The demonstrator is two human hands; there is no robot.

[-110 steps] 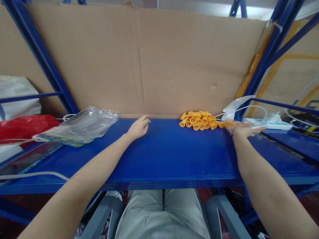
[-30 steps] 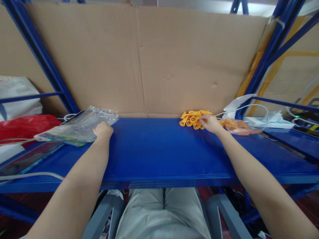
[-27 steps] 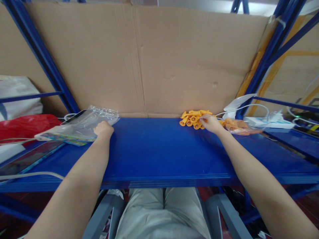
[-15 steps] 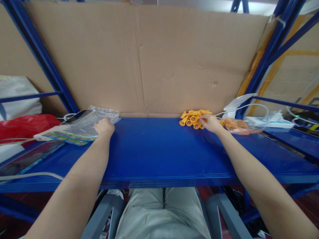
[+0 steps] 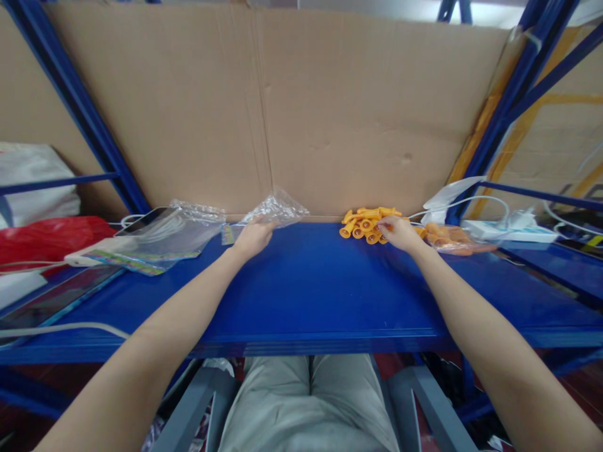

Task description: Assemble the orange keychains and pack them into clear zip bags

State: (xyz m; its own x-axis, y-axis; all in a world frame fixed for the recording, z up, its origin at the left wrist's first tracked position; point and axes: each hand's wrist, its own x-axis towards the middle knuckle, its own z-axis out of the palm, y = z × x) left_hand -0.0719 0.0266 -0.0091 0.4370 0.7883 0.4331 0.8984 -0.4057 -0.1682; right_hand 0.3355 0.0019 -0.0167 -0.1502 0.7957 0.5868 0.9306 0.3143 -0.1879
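Note:
My left hand [image 5: 257,237] is closed on a clear plastic bag [image 5: 281,208], lifted just above the shelf near the cardboard. The bag's crinkled end points right, and a bit of coloured print shows on its other side. A stack of similar clear bags [image 5: 188,232] with a colourful printed edge lies to the left. My right hand [image 5: 396,232] rests at the right side of a pile of small yellow trumpet-shaped plastic pieces [image 5: 365,225]. Its fingertips are pinched at one of these pieces, partly hidden by the hand.
Beyond my right hand lies a clear bag of orange pieces [image 5: 455,238], beside a white box [image 5: 511,231] and cables. A red bag [image 5: 51,242] and a dark flat panel [image 5: 56,295] are at the left. Cardboard [image 5: 330,113] walls the back of the blue shelf [image 5: 320,289].
My left hand has moved right from the stack, taking one clear bag with it. The right hand stays at the yellow pile, almost unmoved.

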